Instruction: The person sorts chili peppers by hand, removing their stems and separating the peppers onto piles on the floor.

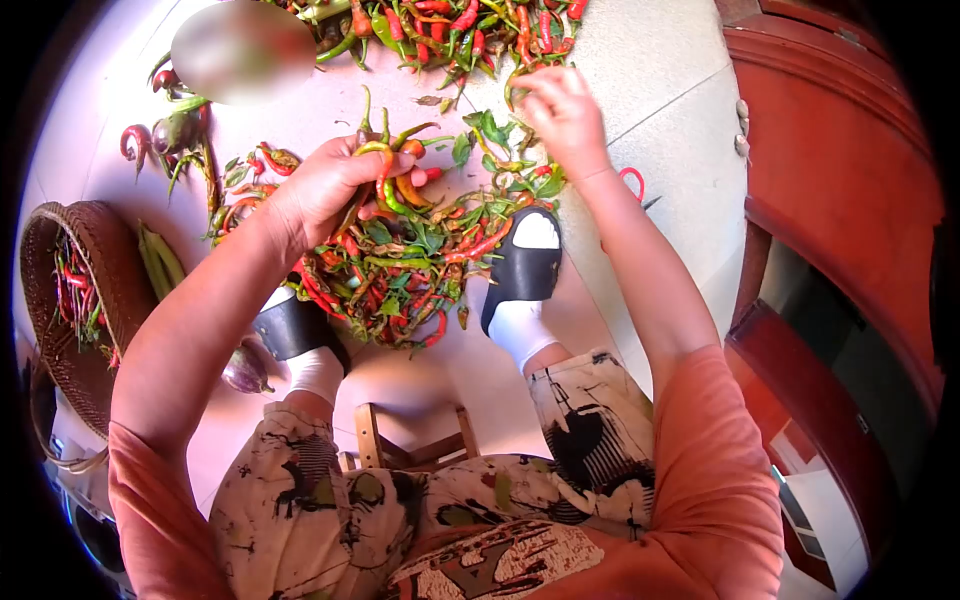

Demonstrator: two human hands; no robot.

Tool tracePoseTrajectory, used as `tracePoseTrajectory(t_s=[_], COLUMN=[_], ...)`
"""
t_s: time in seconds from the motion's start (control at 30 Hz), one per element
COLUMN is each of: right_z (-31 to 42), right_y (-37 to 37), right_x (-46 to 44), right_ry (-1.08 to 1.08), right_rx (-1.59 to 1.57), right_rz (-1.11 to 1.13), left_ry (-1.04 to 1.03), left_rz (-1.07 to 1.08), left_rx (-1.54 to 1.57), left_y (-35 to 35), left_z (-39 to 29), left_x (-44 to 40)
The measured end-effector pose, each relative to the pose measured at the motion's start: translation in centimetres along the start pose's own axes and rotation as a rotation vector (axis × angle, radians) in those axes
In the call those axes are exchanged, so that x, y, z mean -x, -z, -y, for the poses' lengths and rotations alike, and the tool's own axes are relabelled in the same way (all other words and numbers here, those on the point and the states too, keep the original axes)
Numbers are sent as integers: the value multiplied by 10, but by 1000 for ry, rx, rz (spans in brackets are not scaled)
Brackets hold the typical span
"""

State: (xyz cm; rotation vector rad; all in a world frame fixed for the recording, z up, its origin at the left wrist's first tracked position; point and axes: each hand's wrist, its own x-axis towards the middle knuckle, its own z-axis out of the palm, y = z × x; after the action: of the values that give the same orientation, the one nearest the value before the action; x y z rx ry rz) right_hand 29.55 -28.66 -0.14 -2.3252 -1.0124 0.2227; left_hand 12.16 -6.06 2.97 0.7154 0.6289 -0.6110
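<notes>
My left hand [325, 185] is closed around a bunch of chili peppers [388, 180], green, orange and red, with their stems pointing up and out. Out to the upper right, my right hand [565, 120] has its thumb and fingertips pinched at a thin green chili pepper [509, 90] on the near edge of a large heap of chilies [440, 30]. Slight blur softens those fingers. Between my feet, below the left hand, lies a second heap of red and green chilies [400, 285] mixed with leaves.
A woven basket [125, 270] holding some chilies leans at the left. Long green pods [160, 260] and a purple eggplant [246, 370] lie near it. Red-handled scissors [632, 183] rest right of my foot. A wooden stool [370, 435] is under me; red wooden furniture [830, 130] stands at right.
</notes>
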Motion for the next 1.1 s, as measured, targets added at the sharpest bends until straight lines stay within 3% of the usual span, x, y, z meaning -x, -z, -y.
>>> tracePoseTrajectory(t_s=[0.03, 0.1, 0.13, 0.2, 0.23, 0.3, 0.37, 0.43, 0.5, 0.57, 0.73, 0.8, 0.87, 0.93, 1.1], right_z=[-2, -6, -8, -9, -8, -3, 6, 15, 33, 63, 100, 83, 37, -18, -9], right_y=[9, 27, 37, 53, 58, 64, 63, 58, 46, 33, -19, -21, -22, -26, -23], right_x=[-3, -11, -15, -25, -27, -27, -24, -22, -20, -18, 11, 8, 6, 9, -11], right_ry=[-65, -440, -437, -592, -589, -698, -704, -674, -683, -722, -566, -569, -749, -687, -725], right_rx=[-119, -515, -511, -845, -843, -1162, -1172, -1218, -1212, -898, -1034, -873, -805, -443, -2], right_rz=[-46, -92, -92, -312, -310, -363, -317, -128, -90, 164, 258, 337, 20, -156, 77], left_ry=[-1, 2, -15, 5, 34, 5, -24, -65, -109, -127, -21, -6, -11, -26, -9], left_rz=[2, -27, -1, 30, 60, 44, 78, 94, 90, 81, 95, 43, 38, 20, 41], left_rx=[4, -44, -34, -26, -19, -15, 115, 131, 170, 196, 51, 29, 29, 22, 7], left_y=[-1, -3, -2, -1, -1, -3, -7, -7, -5, -3, -9, -6, -2, -3, -7], left_z=[1, -2, 0, -4, -5, -4, -7, -11, -16, -15, -9, -8, -8, -11, -12], left_x=[1, 4, 2, 4, 4, 3, 5, 5, 3, -1, 3, 8, 9, 11, 4])
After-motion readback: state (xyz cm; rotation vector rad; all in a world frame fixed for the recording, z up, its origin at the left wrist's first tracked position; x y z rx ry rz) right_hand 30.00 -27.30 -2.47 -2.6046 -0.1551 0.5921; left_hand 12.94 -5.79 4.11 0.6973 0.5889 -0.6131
